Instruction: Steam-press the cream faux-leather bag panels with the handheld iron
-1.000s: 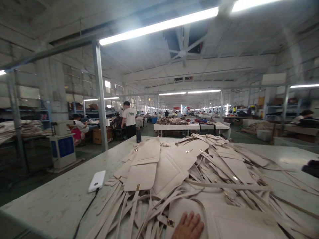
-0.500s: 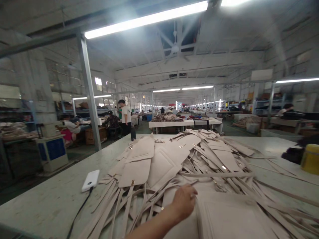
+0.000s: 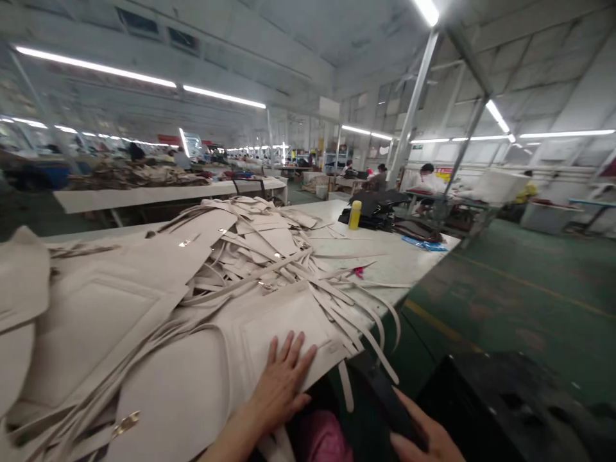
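My left hand [image 3: 282, 385] lies flat with fingers spread on a beige leather-like bag panel [image 3: 289, 321], which has a stitched rectangle on it. At the lower right, my right hand [image 3: 428, 436] grips a long black object [image 3: 385, 391] between thumb and fingers. The object's far end is close to the panel's edge; I cannot make out its kind, or whether it touches the panel. Beside my left hand is a rounded beige flap [image 3: 178, 391] with a gold-coloured clasp [image 3: 126, 423]. Loose beige straps [image 3: 370, 321] hang over the table edge.
Beige pieces and straps [image 3: 260, 224] are heaped on the pale table [image 3: 380, 256]. Farther along stand a yellow cylinder [image 3: 355, 215] and a dark pile [image 3: 380, 205]. A black box-like thing [image 3: 510, 410] is at the lower right. People work at other tables behind.
The view has swung right. My left hand, earlier curled over the beige pieces, now lies flat on a panel. My right hand with the black object has come into view.
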`<state>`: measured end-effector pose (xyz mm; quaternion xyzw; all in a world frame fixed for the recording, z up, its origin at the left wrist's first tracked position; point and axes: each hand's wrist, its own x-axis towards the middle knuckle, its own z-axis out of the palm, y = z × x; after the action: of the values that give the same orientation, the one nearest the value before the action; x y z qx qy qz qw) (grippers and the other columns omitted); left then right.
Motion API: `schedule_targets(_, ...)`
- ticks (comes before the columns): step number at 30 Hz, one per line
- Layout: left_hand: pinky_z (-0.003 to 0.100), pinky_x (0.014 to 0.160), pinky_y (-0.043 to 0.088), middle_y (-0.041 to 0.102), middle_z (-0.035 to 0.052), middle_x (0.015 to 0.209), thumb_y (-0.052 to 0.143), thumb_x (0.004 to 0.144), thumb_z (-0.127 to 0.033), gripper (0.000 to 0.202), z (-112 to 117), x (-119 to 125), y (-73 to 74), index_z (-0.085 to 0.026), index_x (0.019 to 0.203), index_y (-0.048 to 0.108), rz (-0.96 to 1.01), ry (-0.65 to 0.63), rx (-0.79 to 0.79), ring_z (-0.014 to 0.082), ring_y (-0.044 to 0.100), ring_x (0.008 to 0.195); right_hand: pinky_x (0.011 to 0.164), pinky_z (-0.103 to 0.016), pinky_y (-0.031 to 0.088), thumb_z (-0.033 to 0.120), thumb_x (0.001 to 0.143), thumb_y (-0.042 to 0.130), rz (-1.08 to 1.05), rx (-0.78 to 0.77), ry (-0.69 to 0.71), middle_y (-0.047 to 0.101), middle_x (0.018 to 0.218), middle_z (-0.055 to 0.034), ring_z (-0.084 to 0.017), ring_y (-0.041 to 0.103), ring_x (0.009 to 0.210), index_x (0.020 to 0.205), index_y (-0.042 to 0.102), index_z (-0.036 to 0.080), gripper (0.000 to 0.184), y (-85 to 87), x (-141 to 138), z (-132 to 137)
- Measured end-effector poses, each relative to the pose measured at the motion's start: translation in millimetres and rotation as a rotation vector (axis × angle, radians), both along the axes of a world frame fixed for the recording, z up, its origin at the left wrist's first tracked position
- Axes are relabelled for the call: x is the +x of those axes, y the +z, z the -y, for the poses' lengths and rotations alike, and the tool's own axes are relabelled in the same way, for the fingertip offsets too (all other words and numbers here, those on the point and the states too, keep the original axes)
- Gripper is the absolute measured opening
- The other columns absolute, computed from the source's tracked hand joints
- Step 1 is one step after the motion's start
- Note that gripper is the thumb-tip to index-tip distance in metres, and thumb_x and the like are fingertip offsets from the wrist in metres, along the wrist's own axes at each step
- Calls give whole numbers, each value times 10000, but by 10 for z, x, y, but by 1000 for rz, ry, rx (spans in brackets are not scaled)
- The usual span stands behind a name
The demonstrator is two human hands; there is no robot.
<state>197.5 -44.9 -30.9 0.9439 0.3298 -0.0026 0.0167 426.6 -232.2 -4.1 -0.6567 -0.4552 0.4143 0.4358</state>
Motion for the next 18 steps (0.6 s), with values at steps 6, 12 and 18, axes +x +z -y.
schedule_targets(6, 563, 1022, -14, 83, 73, 1467, 631, 611, -263, 949, 33, -3, 6, -345, 1376, 76, 8, 8, 27, 307, -5, 1325, 351, -214, 420, 417, 723, 587, -331, -64, 142, 571, 543, 21, -138, 530, 388, 1306, 337, 158, 685, -152, 23, -347)
schedule_targets(12, 559, 1020, -25, 144, 81, 1458, 619, 557, -201, 957, 6, 12, 21, -339, 1371, 136, -2, 29, -15, 304, 31, 1326, 313, -214, 419, 418, 705, 547, -330, -142, 152, 532, 544, 36, -131, 514, 360, 1138, 428, 156, 520, -55, -80, -962)
schedule_targets(18, 579, 1004, -22, 127, 79, 1461, 616, 561, -154, 933, 32, -8, -26, -392, 1348, 176, 14, 11, 27, 321, 22, 1323, 305, -203, 410, 361, 730, 524, -239, -105, 146, 494, 513, 65, -128, 513, 353, 951, 472, 201, 277, 259, 9, -1360)
